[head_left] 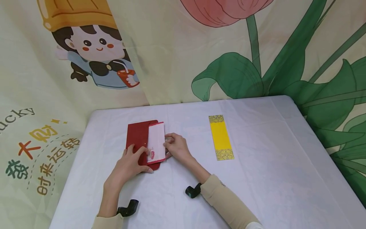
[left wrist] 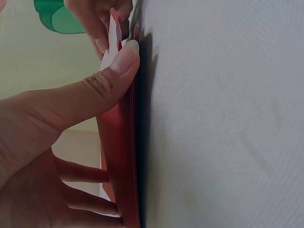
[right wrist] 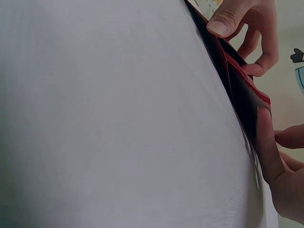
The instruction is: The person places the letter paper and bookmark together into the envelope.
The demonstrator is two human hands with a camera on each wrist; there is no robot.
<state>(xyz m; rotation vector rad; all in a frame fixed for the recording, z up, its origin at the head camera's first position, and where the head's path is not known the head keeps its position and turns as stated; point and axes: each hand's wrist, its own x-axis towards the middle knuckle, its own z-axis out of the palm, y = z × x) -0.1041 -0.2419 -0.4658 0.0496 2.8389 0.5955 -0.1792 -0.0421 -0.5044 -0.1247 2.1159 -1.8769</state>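
Note:
A red envelope (head_left: 137,135) with rounded right corners lies on the white table. My left hand (head_left: 130,163) holds it near its lower edge. The thumb (left wrist: 124,59) is along that edge, while the other fingers lie across the red face. Over the envelope's right part is a white paper packet (head_left: 156,140) with red edges and a small red print. My right hand (head_left: 177,148) pinches the packet's right edge between thumb and fingers. In the right wrist view, the packet's red edge (right wrist: 249,78) stands raised from the envelope. Whether the packet reaches inside the envelope cannot be told.
A yellow strip (head_left: 221,136) with gold patterned ends lies flat to the right of my right hand. A printed cloth (head_left: 171,63) hangs behind the table's back edge. Black wrist cameras (head_left: 128,208) sit on both wrists.

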